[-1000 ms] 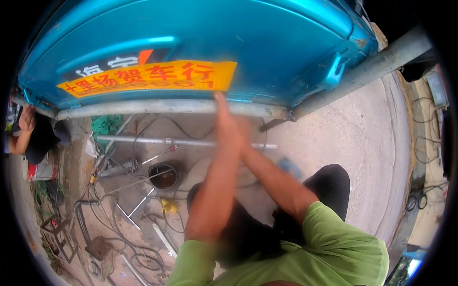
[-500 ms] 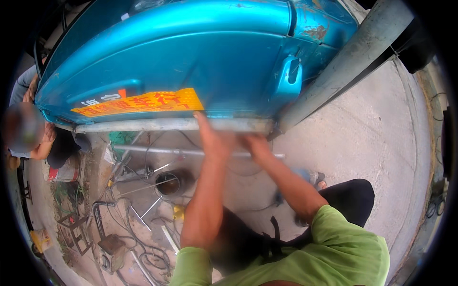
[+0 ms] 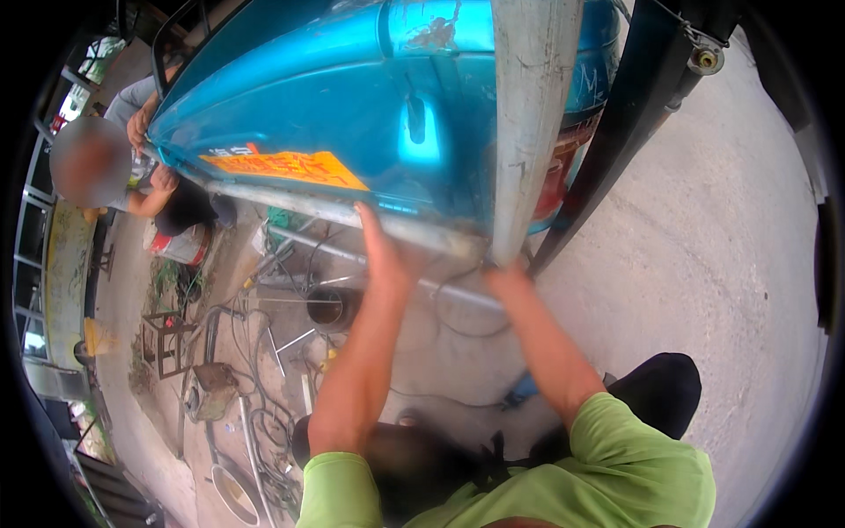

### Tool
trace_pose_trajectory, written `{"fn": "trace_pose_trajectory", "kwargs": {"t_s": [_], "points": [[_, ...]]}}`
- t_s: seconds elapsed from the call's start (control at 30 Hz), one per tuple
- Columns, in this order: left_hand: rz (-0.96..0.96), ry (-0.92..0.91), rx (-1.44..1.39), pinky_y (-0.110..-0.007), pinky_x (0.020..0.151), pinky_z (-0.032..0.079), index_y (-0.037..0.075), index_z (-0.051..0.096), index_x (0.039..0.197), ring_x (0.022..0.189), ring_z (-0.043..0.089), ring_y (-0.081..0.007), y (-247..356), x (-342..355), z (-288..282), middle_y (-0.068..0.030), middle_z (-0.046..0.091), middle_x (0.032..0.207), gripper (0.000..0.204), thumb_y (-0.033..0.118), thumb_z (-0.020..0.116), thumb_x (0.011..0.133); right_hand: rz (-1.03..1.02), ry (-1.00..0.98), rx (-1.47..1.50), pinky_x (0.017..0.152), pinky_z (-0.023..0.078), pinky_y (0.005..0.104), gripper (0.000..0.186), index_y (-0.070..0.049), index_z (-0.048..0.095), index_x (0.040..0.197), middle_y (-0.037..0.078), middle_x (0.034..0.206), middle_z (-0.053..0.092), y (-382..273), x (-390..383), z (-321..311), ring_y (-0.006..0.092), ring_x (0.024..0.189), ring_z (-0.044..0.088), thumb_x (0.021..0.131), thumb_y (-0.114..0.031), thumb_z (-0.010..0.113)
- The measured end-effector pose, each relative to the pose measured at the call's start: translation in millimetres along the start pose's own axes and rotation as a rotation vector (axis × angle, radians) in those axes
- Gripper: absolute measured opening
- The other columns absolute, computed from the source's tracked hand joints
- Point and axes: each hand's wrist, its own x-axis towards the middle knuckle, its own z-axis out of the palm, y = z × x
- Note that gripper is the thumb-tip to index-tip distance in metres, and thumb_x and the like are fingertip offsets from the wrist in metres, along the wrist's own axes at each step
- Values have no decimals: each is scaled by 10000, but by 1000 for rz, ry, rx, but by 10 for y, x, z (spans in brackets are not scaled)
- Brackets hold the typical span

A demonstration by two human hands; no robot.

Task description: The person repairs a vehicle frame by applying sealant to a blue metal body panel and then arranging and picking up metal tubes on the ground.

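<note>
A big shiny blue vehicle body panel [image 3: 334, 106] with an orange sticker [image 3: 282, 167] fills the top of the view. My left hand [image 3: 383, 255] grips its grey lower edge [image 3: 290, 204] from below, thumb up on the rim. My right hand [image 3: 503, 275] reaches to the same edge right under a grey metal post [image 3: 528, 123]; its fingers are hidden behind the post's foot. Both forearms rise from my green sleeves at the bottom.
Another person [image 3: 132, 176] crouches at the panel's far left end with hands on it. Below lie metal rods, wires, a round can [image 3: 327, 308] and a small stool frame [image 3: 167, 339] on the concrete. A dark bar [image 3: 634, 114] leans at the right.
The view has swung left and tilted, so the panel now runs diagonally and the grey post stands upright in the middle. My hands stay at the panel's lower edge, now spread wider apart.
</note>
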Motion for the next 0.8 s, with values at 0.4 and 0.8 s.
{"fn": "trace_pose_trajectory", "kwargs": {"t_s": [0.4, 0.8], "points": [[110, 17, 55, -521, 1146, 305, 122, 389, 1460, 1332, 434, -321, 53, -26, 35, -94, 472, 1448, 690, 634, 413, 998, 106, -328, 86, 873, 514, 369, 350, -44, 600, 1262, 92, 1170, 660, -127, 35, 802, 219, 999, 632, 943, -183, 635], [-8, -17, 47, -498, 1129, 365, 98, 346, 1519, 1373, 434, -295, 62, -54, -15, -93, 427, 1536, 678, 574, 375, 1038, 168, -463, -56, 895, 509, 397, 346, -42, 594, 1270, 111, 1184, 654, -354, 18, 888, 242, 1023, 626, 957, -190, 614]]}}
